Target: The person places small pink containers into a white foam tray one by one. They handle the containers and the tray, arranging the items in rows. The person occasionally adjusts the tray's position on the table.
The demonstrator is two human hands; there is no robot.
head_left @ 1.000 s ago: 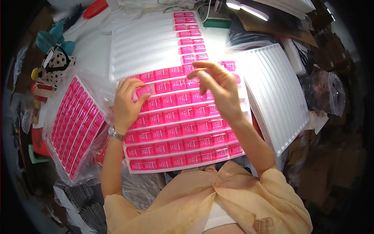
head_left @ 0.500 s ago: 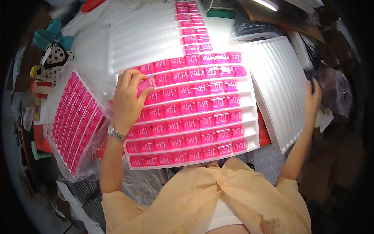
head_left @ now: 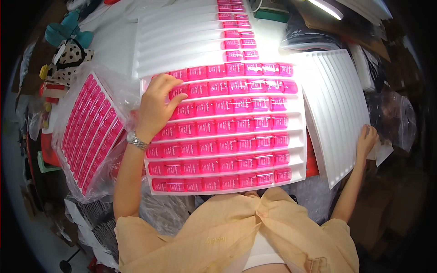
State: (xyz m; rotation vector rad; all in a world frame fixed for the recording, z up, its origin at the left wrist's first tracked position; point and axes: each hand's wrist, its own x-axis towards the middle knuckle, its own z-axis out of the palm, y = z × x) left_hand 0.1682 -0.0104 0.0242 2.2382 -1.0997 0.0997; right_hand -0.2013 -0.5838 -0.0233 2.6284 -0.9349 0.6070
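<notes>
A white ridged tray (head_left: 297,119) lies before me, its grooves filled with rows of small pink bottles (head_left: 226,125). At the left end of the second row from the far edge, my left hand (head_left: 160,102) has its thumb and fingers around a pink bottle (head_left: 176,90). That bottle lies in line with its row, and the hand partly covers it. My right hand (head_left: 367,142) is at the right edge of a second white tray (head_left: 339,116), which slants on the right with bare grooves. Its fingers are curled; what they hold, if anything, is hidden.
Behind stands another white tray (head_left: 177,41) with two columns of pink bottles at its right. A plastic-wrapped tray of pink bottles (head_left: 91,132) leans at the left. A clear bag (head_left: 395,116) lies at the far right, and a polka-dot bag (head_left: 70,59) at the far left.
The pink bottle in my left hand has gone from tilted above the tray to lying in its row. My right hand has moved nearer along the bare tray's edge, its fingers more curled.
</notes>
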